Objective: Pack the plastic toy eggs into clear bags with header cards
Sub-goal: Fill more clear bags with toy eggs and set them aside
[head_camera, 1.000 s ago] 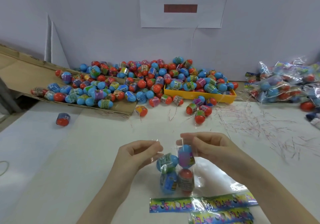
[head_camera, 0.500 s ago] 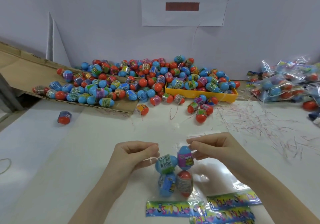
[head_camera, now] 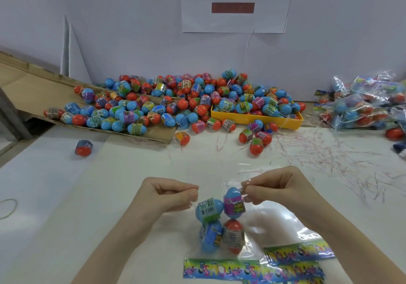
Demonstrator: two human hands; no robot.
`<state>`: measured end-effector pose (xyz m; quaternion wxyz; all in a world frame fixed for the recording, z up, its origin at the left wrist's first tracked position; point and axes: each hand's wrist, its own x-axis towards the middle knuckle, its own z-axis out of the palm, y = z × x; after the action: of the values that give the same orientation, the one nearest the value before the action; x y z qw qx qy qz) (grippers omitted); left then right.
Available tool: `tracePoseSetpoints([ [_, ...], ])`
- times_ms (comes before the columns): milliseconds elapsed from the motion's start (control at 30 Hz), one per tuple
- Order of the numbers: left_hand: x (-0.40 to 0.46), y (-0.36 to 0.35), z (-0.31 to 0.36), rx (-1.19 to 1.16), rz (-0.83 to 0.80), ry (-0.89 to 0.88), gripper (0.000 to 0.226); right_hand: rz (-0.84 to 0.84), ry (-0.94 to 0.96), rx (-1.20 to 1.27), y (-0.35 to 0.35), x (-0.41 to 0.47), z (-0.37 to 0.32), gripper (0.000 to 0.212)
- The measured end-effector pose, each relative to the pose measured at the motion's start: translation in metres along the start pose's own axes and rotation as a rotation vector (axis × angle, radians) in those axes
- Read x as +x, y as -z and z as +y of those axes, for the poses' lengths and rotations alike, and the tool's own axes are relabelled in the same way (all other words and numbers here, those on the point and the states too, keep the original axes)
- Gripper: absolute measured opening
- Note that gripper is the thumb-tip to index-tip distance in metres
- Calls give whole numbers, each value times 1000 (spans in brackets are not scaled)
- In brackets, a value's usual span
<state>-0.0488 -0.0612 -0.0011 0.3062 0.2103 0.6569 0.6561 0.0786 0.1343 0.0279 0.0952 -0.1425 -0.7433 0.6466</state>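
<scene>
Over the last second the 2 hands have drifted slightly apart and lower in the frame, and the mouth of the clear bag (head_camera: pixel 222 224) is now stretched between them rather than bunched. The 4 eggs inside have settled into a 2-over-2 stack: an upper blue egg (head_camera: pixel 208 210) and a purple-banded egg (head_camera: pixel 234 202) sit above 2 lower ones. This suggests the filling of this bag is done and the closing step is at hand, though the opening is not yet sealed.

The left hand (head_camera: pixel 167 196), at lower centre, has its fingers curled with thumb and fingertips pinching the film's left edge; the plastic there is too faint to see clearly. The right hand (head_camera: pixel 274 189), just right of centre, pinches the film's right edge, its fingertips (head_camera: pixel 247 190) touching the top of the purple-banded egg through the plastic.

The bag hangs between and below both hands, its base with the printed header card (head_camera: pixel 219 268) resting on the white table (head_camera: pixel 66 196) at the bottom of the frame. Spare header cards (head_camera: pixel 298 252) lie just to the right. The loose egg pile (head_camera: pixel 175 103) stays across the upper middle, well apart from the hands.
</scene>
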Motion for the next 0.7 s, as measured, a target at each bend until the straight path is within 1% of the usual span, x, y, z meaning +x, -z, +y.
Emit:
tracePoseSetpoints([
  [133, 0, 3, 3, 42, -1, -34, 20, -3, 85, -106, 0, -1, 0, 32],
  [333, 0, 10, 6, 109, -75, -78, 18, 1, 166, -22, -1, -3, 2, 35],
  [467, 3, 13, 4, 97, -80, -106, 23, -9, 176, 6, 0, 0, 7, 40],
  [600, 7, 17, 3, 97, -112, -103, 31, -33, 236, -113, -1, 0, 10, 44],
  [667, 9, 20, 1, 103, -152, -110, 24, -36, 252, -154, 0, 0, 11, 45],
  [700, 10, 22, 0, 107, -175, -118, 25, -32, 259, -179, 1, 0, 11, 46],
])
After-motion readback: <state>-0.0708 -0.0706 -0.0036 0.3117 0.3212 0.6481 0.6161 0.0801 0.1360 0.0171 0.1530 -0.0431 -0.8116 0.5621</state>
